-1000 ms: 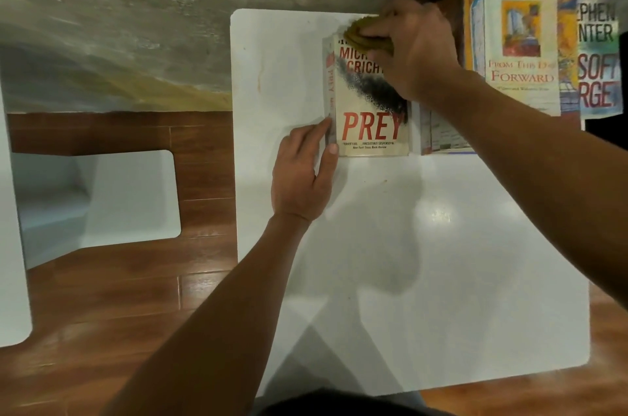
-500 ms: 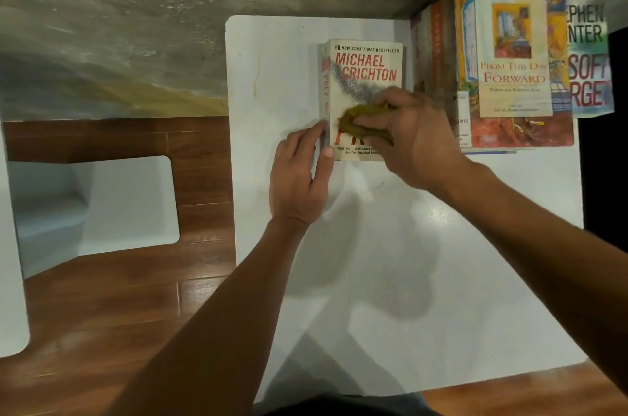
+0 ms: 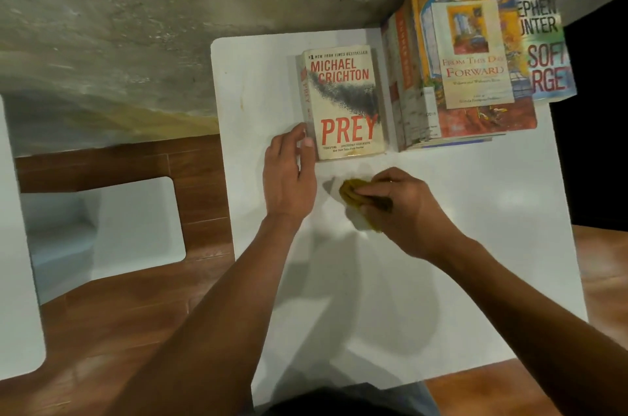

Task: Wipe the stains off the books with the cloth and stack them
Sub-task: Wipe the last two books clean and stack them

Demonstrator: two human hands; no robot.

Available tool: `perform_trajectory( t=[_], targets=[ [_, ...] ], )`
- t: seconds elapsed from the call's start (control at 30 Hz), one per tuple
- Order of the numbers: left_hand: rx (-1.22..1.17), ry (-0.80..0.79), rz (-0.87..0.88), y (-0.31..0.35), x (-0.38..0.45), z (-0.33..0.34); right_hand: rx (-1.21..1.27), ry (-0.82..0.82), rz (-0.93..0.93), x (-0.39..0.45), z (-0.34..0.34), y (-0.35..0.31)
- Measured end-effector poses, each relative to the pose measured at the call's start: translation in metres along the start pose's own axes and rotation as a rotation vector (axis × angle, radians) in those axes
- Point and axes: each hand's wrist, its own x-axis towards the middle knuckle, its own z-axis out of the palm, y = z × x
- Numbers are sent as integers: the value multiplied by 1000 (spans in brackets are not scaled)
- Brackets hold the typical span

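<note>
1. A cream paperback book titled "Prey" (image 3: 345, 102) lay flat, cover up, near the far edge of the white rectangular table (image 3: 475, 245).
2. The left hand (image 3: 289, 174) rested at the book's near-left corner, its fingers (image 3: 307, 143) fairly straight and touching the spine edge.
3. The right hand (image 3: 404, 208) was on the table just in front of the book, fingers curled round a crumpled mustard-yellow cloth (image 3: 353, 193).
4. A stack of colourful books (image 3: 469, 75) stood just right of the paperback.
</note>
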Motion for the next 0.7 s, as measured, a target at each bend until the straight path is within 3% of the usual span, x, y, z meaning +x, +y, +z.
perform_trajectory(
  t=[0.13, 0.4, 0.5, 0.6, 0.7],
  targets=[
    [102, 1, -243, 33, 17, 9, 228, 106, 177, -27, -8, 4],
    [176, -80, -690, 82, 49, 18, 352, 202, 228, -58, -11, 10],
    [116, -100, -772, 89, 57, 21, 404, 250, 270, -69, -12, 15],
    [-116, -105, -883, 88, 63, 28, 468, 265, 326, -82, -11, 23],
    [-131, -81, -858, 90, 59, 35, 494, 265, 358, -94, -9, 29]
  ],
)
